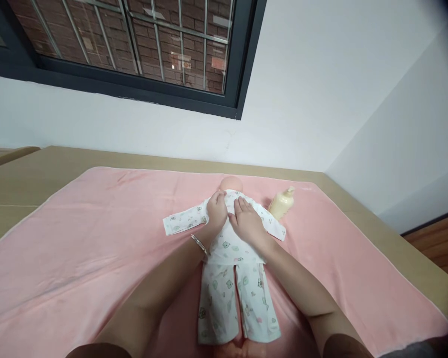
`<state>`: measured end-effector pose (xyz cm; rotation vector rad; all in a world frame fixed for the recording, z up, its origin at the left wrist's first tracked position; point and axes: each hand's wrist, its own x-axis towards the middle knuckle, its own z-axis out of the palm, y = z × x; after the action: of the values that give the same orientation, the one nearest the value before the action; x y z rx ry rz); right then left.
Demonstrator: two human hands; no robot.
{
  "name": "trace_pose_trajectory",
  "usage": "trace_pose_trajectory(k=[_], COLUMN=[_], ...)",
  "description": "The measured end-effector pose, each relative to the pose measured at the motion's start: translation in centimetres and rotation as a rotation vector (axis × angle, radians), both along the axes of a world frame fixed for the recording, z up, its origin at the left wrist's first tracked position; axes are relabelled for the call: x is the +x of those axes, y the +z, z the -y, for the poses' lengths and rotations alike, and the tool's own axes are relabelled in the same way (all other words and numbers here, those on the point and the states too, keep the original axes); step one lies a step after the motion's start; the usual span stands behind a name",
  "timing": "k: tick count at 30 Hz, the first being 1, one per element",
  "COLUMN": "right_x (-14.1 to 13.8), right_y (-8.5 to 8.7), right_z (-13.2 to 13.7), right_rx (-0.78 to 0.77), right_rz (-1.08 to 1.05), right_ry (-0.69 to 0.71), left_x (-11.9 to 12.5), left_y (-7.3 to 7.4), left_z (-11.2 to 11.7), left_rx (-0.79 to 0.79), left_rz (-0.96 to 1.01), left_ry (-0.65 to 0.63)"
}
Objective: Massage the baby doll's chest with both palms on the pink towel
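A baby doll [231, 183] lies on its back on a pink blanket [97, 238], dressed in a white printed top [229, 244] and matching trousers [231, 303]. My left hand [216, 211], with a silver bangle at the wrist, rests on the doll's upper chest, its fingers curled on the fabric near the collar. Beside it my right hand [248, 221] lies on the chest with fingers bent down onto the cloth. The doll's sleeves spread out to both sides. Only the top of the doll's head shows beyond my hands.
A cream bottle [282, 203] lies on the blanket just right of the doll's shoulder. The blanket covers a tan bed [30, 179] against a white wall with a dark-framed, barred window [134, 44]. Wooden floor [438, 243] shows at the right.
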<state>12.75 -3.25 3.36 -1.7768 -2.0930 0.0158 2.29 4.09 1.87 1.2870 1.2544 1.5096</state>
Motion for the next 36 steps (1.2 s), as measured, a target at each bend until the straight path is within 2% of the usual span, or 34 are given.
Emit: trace_pose_trajectory(k=[4, 6, 8, 13, 14, 15, 18, 20, 26, 29, 33, 36], right_x=[0.4, 1.3, 2.0, 1.3, 1.0, 0.8, 1.0, 1.6, 1.9, 1.3, 1.2, 1.6], right_y=[0.6, 0.7, 0.6, -0.1, -0.2, -0.2, -0.3, -0.4, -0.8, -0.5, 0.4, 1.1], right_z=[-0.4, -1.2, -2.0, -1.6, -1.3, -1.1, -1.1, -1.6, -2.6, -2.4, -2.6, -2.9], right_rx=[-0.008, -0.029, -0.043, 0.032, 0.055, 0.068, 0.052, 0.024, 0.000, 0.026, 0.003, -0.034], right_rz=[0.039, -0.003, -0.057, -0.105, -0.090, -0.072, -0.068, -0.117, -0.121, -0.087, -0.056, -0.033], right_ry=[0.238, 0.308, 0.273, -0.070, -0.093, -0.066, 0.154, 0.208, -0.023, -0.122, -0.145, -0.149], left_x=[0.0, -0.1, -0.1, 0.0, 0.0, 0.1, 0.0, 0.0, -0.1, -0.1, -0.2, -0.3], left_y=[0.2, 0.2, 0.2, -0.3, -0.4, -0.5, -0.3, -0.1, 0.2, 0.1, -0.1, -0.1], left_z=[0.1, 0.0, -0.1, -0.4, -0.4, -0.4, -0.2, 0.0, 0.0, -0.3, -0.5, -0.5], left_rx=[-0.017, -0.034, -0.026, 0.012, 0.018, 0.025, 0.035, 0.036, -0.012, -0.006, 0.044, 0.094], left_rz=[-0.008, -0.004, 0.000, -0.002, -0.005, -0.011, -0.054, -0.091, -0.133, -0.281, -0.425, -0.626], left_ry=[-0.001, -0.005, -0.005, -0.003, 0.000, 0.003, 0.011, -0.001, -0.041, -0.012, -0.029, -0.054])
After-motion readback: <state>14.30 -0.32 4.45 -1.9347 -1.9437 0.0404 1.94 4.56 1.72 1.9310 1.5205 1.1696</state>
